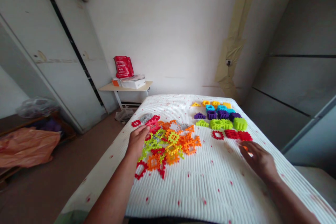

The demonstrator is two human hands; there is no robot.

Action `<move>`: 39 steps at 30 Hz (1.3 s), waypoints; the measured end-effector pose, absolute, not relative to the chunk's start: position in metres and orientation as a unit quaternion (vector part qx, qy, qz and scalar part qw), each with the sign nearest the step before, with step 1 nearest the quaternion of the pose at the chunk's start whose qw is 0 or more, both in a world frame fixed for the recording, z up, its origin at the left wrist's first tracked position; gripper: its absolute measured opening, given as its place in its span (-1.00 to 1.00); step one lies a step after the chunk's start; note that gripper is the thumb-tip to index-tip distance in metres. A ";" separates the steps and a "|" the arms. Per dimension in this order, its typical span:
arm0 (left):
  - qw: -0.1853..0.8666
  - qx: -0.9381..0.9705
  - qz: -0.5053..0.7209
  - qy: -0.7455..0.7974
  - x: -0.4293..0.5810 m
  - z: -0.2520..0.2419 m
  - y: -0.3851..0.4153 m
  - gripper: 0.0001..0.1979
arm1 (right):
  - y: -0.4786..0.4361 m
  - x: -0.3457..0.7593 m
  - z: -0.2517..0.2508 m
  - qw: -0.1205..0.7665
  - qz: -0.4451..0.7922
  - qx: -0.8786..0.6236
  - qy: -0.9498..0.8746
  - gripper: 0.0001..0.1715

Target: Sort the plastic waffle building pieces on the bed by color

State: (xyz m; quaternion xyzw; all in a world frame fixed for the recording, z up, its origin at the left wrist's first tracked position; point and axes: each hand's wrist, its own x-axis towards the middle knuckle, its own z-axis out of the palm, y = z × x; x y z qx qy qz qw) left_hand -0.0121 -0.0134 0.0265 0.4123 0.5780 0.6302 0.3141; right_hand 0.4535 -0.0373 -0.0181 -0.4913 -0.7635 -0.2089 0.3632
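Observation:
My left hand [138,140] is at the left side of a mixed heap of plastic interlocking building pieces, its fingers closed at a red building piece [153,123]. Orange pieces [189,145], lime green pieces [153,142] and other red ones overlap in this heap. On the right, my right hand [259,161] is closed on an orange building piece [246,148], mostly hidden by the fingers. Just beyond that hand lies a row of red pieces [231,134]. Farther back are rows of lime green [221,124], purple [223,114], blue [222,108] and yellow pieces [215,104].
The pieces lie on a white ribbed bedcover [204,189] with small red marks. Behind it, a small table [105,86] holds a red bag [123,66] and a white box [134,83]. Wardrobe doors [60,42] stand left; a grey panelled surface [296,73] rises right.

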 end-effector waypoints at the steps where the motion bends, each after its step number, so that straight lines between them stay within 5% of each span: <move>1: 0.339 0.418 0.631 0.559 0.004 0.027 -0.018 -0.52 | -0.038 0.442 -0.015 0.369 -0.193 -0.486 -0.769 -0.75; 5: 0.408 0.451 0.599 0.520 0.070 0.022 -0.037 -0.62 | -0.042 0.388 -0.003 0.406 -0.139 -0.435 -0.791 -0.71; 12: 0.408 0.564 0.516 0.500 0.120 0.007 -0.061 -0.74 | -0.052 0.314 0.004 0.380 -0.062 -0.338 -0.859 -0.28; 32: 0.507 0.559 0.466 0.462 0.114 -0.011 -0.061 -0.68 | -0.049 0.303 0.023 0.341 -0.039 -0.305 -0.888 -0.47; 39: 0.471 0.616 0.452 0.441 0.116 -0.013 -0.060 -0.63 | -0.003 0.403 0.026 0.353 -0.147 -0.477 -0.791 -0.61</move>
